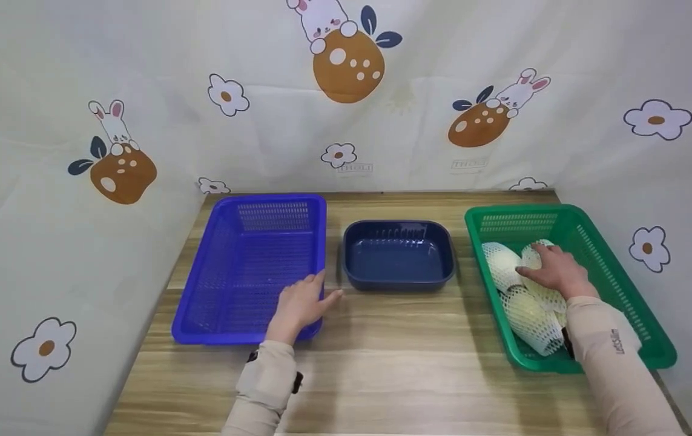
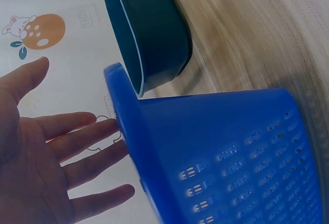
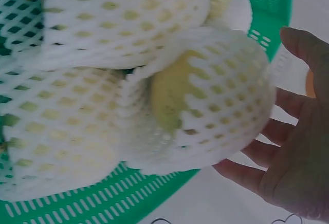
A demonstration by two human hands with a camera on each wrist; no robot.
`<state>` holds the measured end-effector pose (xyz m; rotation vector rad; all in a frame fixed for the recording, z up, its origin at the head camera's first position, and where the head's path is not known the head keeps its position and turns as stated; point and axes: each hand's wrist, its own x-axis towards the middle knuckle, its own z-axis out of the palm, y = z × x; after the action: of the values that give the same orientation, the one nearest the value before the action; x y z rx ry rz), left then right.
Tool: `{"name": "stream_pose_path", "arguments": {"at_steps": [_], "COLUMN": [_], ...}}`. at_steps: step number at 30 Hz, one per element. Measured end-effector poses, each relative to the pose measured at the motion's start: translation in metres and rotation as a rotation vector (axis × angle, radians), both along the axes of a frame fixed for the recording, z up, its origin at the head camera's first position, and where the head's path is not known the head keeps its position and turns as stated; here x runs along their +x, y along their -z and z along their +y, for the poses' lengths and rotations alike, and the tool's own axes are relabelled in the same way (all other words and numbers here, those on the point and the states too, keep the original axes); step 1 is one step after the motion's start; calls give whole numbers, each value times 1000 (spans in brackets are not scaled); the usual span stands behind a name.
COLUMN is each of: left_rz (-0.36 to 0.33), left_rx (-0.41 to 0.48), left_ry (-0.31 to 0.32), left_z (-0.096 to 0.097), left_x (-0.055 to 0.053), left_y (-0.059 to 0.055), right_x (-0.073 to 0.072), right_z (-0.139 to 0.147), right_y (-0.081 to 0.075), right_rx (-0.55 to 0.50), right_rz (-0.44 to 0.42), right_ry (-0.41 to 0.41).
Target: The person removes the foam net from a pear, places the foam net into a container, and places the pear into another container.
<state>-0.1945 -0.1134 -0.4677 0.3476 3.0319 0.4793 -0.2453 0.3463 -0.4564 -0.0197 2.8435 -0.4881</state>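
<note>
Right wrist view alone shows the netted fruit [image 3: 221, 106] in green basket [image 1: 603, 266] baring yellow skin, facing away from right hand [image 3: 298, 136]: fingers spread, tips hidden; long axis unclear. Left hand [image 2: 46, 157]: fingers spread, at blue basket [image 2: 205, 126] rim

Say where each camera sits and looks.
Head: on the head, facing forward and down at the tabletop; left hand, right hand and sleeves show.
Left wrist: on that wrist, facing the blue basket; left hand shows.
Right wrist: on that wrist, facing wrapped fruit; right hand shows.
Head and right wrist share the green basket.
</note>
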Motion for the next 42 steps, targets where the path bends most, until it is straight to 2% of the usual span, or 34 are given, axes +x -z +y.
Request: {"name": "stream_pose_path", "arguments": {"at_steps": [9, 15, 24, 29, 33, 42], "left_rz": [-7, -5, 3, 4, 14, 1], "left_rx": [13, -3, -1, -3, 2, -14], "left_ry": [-11, -10, -11, -12, -17, -15], "left_z": [1, 1, 2, 1, 0, 1], "left_x": [0, -1, -1, -2, -2, -2], "left_y": [0, -1, -1, -2, -2, -1], "right_x": [7, 6, 4, 2, 1, 2], "right_z": [9, 10, 10, 8, 3, -34], "right_y": [16, 18, 18, 8, -7, -44], "right_rx": [-11, -4, 20, 4, -14, -60], "right_rz": [-29, -30, 19, 59, 109, 311], "right_ry": [47, 54, 45, 29, 8, -68]}}
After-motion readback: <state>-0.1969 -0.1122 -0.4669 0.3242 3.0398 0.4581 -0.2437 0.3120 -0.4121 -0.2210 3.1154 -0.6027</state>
